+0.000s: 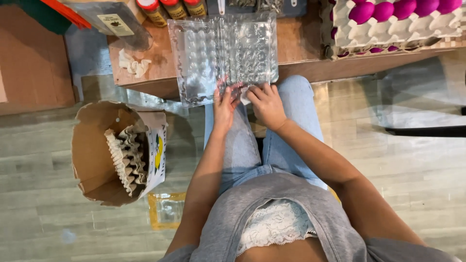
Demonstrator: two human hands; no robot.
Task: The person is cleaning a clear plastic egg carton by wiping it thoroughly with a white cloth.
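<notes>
The clear plastic egg tray (223, 56) looks light, thin and bendy, so both the left hand (224, 104) and the right hand (266, 104) pinch its near edge with closed fingers, where I think the grip is safest.

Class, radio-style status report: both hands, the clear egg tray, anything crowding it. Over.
Left hand and right hand both gripping clear egg tray at its near edge. Tray open, empty, on wooden table. Pink eggs stacked right, apart.
</notes>
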